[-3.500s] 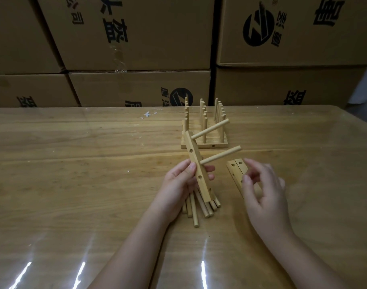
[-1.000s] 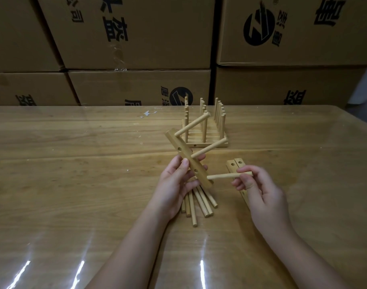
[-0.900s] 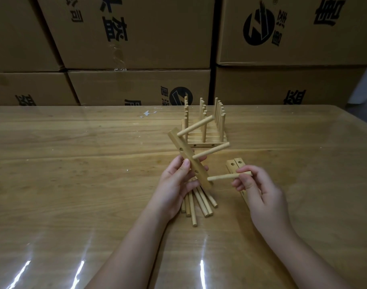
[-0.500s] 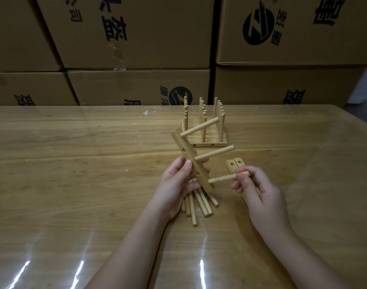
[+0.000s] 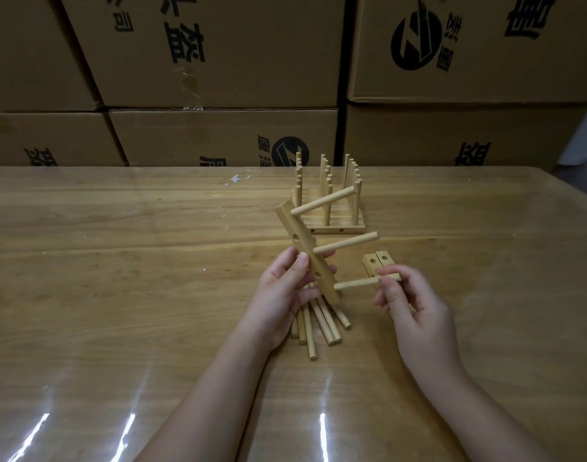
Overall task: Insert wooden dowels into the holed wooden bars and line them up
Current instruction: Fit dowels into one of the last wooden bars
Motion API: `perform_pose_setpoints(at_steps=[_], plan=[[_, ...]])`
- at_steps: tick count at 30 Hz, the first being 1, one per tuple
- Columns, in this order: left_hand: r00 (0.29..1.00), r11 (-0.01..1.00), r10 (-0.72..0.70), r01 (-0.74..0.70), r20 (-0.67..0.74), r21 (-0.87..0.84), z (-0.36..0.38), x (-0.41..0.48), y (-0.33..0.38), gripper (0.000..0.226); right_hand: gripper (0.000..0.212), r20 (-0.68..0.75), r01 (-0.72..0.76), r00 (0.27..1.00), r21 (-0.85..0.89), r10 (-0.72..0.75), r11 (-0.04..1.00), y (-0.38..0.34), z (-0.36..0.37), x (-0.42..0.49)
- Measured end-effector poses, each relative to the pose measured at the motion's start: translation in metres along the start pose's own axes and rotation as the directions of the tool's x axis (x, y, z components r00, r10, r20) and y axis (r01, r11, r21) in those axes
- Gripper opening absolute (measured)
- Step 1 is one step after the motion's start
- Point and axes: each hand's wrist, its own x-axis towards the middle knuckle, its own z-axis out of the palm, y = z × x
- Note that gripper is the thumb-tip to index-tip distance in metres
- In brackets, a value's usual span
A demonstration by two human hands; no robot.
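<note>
My left hand (image 5: 282,295) grips a holed wooden bar (image 5: 302,248), tilted above the table. Two dowels stick out of the bar to the right, an upper dowel (image 5: 323,202) and a middle dowel (image 5: 346,247). My right hand (image 5: 407,301) pinches a third dowel (image 5: 357,283) whose left end sits at the bar's lowest hole. Several loose dowels (image 5: 318,323) lie fanned on the table under my left hand. Two spare holed bars (image 5: 378,261) lie side by side behind my right hand, partly hidden by it.
A row of finished bars with upright dowels (image 5: 328,208) stands behind the held bar. Stacked cardboard boxes (image 5: 219,55) wall off the far edge of the wooden table (image 5: 119,261). A scrap of white paper (image 5: 237,179) lies near the back.
My right hand picked a dowel up and brought its end to the bar's lowest hole. The bar in my left hand swung back and forth a little.
</note>
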Motion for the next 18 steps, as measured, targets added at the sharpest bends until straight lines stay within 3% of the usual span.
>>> perform_pose_setpoints(at_steps=[5, 18], plan=[[1.000, 0.999, -0.013, 0.013, 0.009, 0.045, -0.0029, 0.0015, -0.0006, 0.031, 0.026, -0.024, -0.041, 0.999, 0.103, 0.044, 0.994, 0.0000, -0.0009, -0.0009], [0.999, 0.997, -0.046, 0.047, -0.014, 0.058, -0.0083, 0.0037, -0.0035, 0.033, 0.020, -0.030, 0.004, 1.000, 0.101, -0.001, 0.995, -0.0005, -0.0046, -0.0002]])
